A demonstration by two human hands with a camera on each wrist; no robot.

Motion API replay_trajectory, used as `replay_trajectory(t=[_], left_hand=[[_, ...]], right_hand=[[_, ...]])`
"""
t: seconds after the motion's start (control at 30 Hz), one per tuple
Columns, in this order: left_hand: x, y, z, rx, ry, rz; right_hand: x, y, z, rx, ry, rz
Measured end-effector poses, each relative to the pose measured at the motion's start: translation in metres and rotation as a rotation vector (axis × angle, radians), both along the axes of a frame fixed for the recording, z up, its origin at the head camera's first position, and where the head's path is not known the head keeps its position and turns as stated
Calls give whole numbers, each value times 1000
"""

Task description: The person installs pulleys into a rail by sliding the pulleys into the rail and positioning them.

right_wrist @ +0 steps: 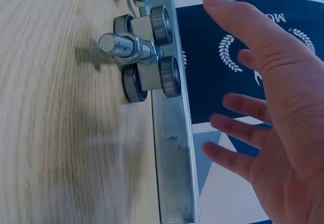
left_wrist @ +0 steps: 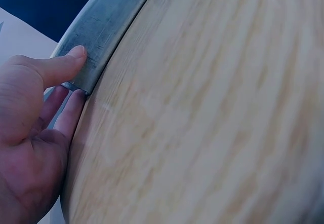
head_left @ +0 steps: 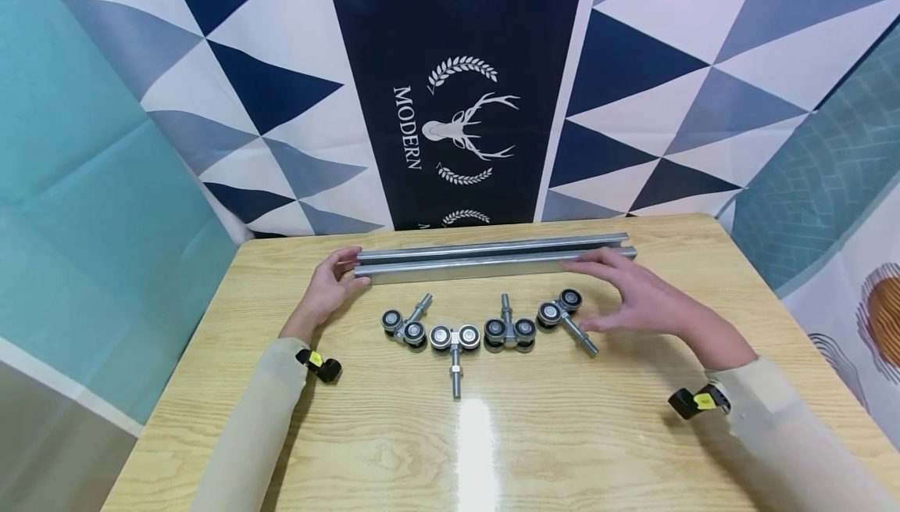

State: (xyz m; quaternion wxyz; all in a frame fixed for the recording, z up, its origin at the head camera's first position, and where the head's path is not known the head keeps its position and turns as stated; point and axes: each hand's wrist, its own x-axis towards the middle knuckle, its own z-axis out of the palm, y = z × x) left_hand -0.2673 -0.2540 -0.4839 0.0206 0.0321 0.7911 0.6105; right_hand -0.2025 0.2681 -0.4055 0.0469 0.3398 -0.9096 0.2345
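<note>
Metal rail (head_left: 464,268) lies on the worktop (head_left: 380,442), its left end grasped between thumb and fingers of the left hand (head_left: 326,295). The right hand (head_left: 647,298) is loose and holds nothing, close to the rail's right end. Four roller trolleys (head_left: 455,338) lie just in front of the rail. Lifting it by the left end alone could swing its right end into the trolleys and set them rolling.

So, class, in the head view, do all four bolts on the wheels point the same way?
No, the second bolt from the left points down the picture, while the third bolt points up.
</note>
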Motion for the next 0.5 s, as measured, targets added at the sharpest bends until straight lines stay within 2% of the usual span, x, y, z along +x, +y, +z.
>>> replay_trajectory(t=[0.27,0.5], left_hand=[[-2,-1,0,-4,2,-9],[-2,-1,-2,-9,-3,-7]], right_hand=[[12,7,-8,16,18,94],[22,10,-15,27,-24,114]])
